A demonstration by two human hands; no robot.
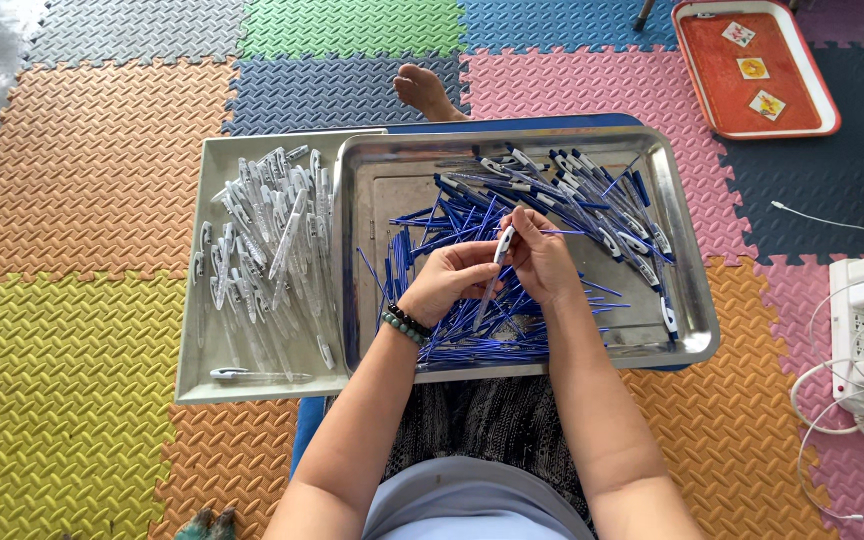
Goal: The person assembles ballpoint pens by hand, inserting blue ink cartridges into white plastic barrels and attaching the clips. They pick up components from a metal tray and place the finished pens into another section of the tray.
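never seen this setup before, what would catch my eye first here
First, the two hands, left hand and right hand, meeting over the right steel tray, fingers pinching one white pen barrel above a heap of blue refills. Next, the pile of clear pen barrels in the left tray beside it. All this sits on a bright patchwork foam mat, with an orange tray at top right.

Bare forearms, no sleeves; dark and green beaded bracelets at left wrist; pale blue top, dark patterned skirt.
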